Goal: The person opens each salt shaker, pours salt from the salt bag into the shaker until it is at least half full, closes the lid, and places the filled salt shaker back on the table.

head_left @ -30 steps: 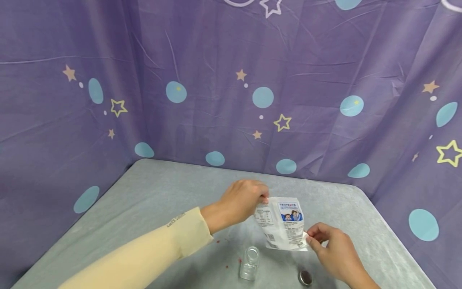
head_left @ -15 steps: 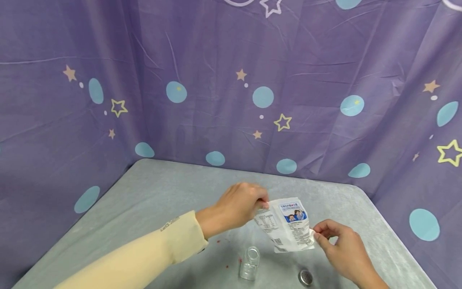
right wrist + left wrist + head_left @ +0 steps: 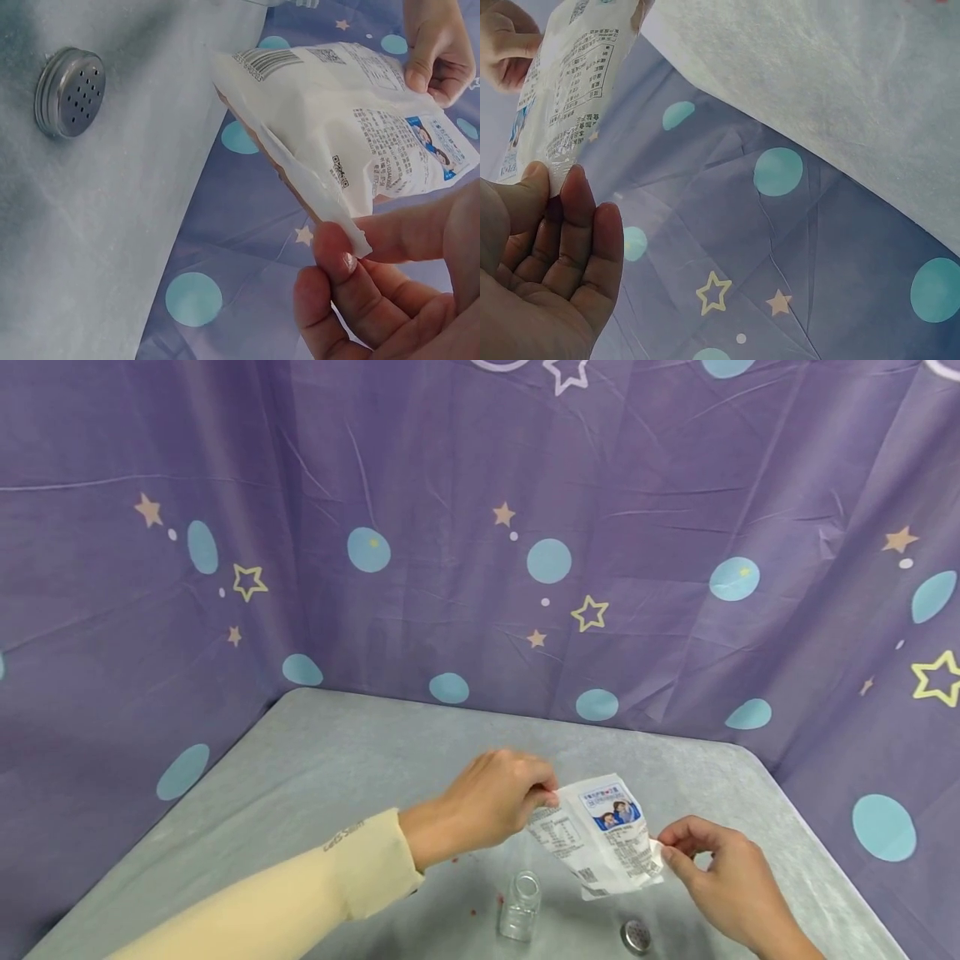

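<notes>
A white printed packet (image 3: pixel 600 843) with a blue picture panel is held tilted above the table. My left hand (image 3: pixel 498 797) pinches its upper left corner between thumb and fingers. At the lower right corner, the thumb and index finger of my right hand (image 3: pixel 731 872) grip the edge; the right wrist view shows this pinch on the folded corner of the packet (image 3: pixel 315 120). Below the packet stands a clear glass shaker jar (image 3: pixel 521 906) without its lid. The perforated metal shaker lid (image 3: pixel 636 936) lies to the right of the jar, holes facing up.
Small red specks (image 3: pixel 473 912) lie on the grey cloth-covered table (image 3: pixel 375 735), left of the jar. A purple curtain (image 3: pixel 450 610) with stars and dots hangs behind and along both sides of the table.
The packet has shifted right and slightly down, tilting more. My right hand has moved right with its corner, while my left hand has dropped a little. Jar and lid stay put.
</notes>
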The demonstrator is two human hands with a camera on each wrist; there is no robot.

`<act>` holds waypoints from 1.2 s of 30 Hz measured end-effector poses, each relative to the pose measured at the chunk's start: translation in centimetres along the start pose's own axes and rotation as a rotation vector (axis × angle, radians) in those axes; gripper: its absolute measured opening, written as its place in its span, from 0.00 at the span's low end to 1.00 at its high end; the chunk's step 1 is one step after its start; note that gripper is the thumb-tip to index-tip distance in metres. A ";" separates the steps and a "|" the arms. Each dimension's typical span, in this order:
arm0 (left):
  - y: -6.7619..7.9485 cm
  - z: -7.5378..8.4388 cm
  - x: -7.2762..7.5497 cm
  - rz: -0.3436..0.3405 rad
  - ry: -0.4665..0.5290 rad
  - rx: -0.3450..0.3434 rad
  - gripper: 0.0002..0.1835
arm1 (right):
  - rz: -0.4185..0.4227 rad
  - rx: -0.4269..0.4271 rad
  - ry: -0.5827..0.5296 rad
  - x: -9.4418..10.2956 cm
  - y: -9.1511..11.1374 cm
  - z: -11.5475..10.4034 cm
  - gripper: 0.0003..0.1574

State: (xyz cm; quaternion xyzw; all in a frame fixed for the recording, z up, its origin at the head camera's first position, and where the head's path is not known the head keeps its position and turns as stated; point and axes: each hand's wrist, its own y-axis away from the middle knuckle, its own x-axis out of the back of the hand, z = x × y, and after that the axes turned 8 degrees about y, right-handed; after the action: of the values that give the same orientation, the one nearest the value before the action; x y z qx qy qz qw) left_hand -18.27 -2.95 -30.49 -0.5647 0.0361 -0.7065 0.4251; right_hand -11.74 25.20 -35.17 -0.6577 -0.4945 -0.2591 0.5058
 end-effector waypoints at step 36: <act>2.2 0.3 -0.5 -0.083 0.159 0.048 0.07 | 0.023 0.081 0.021 2.5 0.5 -0.6 0.20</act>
State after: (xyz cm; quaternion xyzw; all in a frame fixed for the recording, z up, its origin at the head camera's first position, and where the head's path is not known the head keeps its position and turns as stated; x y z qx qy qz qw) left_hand -16.77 -3.89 -31.95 -0.4975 0.0293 -0.7668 0.4046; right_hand -10.22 25.65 -33.10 -0.6397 -0.4915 -0.2397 0.5401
